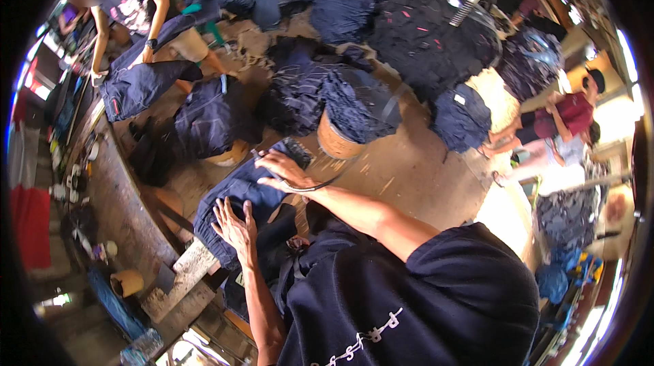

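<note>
Nearest the camera, the person's dark sleeve with white lettering fills the lower right, and both forearms reach from it toward a folded pair of dark blue jeans [235,195] lying across a wooden block [180,277].

The left hand [235,226] lies flat on the near part of the jeans, fingers spread and palm down; it presses the cloth and grips nothing.

Just beyond it, the right hand [283,170] rests on the far end of the same jeans, fingers curled loosely over the fabric. A thin dark cord or wire runs from under this hand along the wrist; whether the fingers pinch it or merely lie on it cannot be told.

Past the jeans, on the far side, a round wooden stump [334,142] stands draped with more dark denim, and another draped stump [228,155] sits to its left.

Further off from the jeans, heaps of dark denim garments [415,32] cover the floor.

At the far left of those heaps, another person [146,8] in a dark shirt bends over a spread pair of jeans. To the far right, a person in a red shirt [575,110] sits by more piles.
</note>
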`<state>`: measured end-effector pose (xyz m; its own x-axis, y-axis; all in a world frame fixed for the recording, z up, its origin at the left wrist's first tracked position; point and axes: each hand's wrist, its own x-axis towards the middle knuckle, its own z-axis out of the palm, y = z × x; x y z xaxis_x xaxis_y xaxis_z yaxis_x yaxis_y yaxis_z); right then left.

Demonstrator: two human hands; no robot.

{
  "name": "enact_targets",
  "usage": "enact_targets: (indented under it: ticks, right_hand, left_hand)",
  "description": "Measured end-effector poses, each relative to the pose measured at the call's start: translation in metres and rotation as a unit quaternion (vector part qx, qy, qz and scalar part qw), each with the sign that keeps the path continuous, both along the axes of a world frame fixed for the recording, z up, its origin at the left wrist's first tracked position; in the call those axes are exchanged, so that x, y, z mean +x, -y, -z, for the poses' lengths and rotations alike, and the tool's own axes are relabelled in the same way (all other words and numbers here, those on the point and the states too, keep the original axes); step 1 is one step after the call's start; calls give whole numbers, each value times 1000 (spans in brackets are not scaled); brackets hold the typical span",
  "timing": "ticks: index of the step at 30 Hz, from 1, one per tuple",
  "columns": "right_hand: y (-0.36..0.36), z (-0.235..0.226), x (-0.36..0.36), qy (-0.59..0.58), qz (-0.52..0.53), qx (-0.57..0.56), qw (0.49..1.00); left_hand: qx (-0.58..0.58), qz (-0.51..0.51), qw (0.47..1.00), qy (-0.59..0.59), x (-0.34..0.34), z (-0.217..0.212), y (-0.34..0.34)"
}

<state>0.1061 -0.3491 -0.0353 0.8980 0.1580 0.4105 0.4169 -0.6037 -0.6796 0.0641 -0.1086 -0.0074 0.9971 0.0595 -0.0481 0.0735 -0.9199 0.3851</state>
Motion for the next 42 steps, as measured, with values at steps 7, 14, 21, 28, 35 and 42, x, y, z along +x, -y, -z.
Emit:
enact_targets:
  ticks: [7,14,21,28,35,42]
  right_hand:
    - [16,-12,38,-3,-16,5,1000]
    - [14,-1,47,-81,-16,-15,996]
    - [18,5,50,-48,-34,-11,998]
    - [-26,-28,46,-42,-137,31,989]
    - [-153,-15,34,-28,-344,-8,939]
    - [-150,-21,29,-11,-326,-105,939]
  left_hand:
    - [54,-13,995,86,6,25,-4]
    - [-1,-127,991,30,21,31,26]
    - [-91,-101,980,142,-15,26,4]
    - [-22,-441,876,192,-131,6,-171]
    - [-116,-522,839,100,-53,16,-316]
    - [-45,-539,841,-29,-26,20,-346]
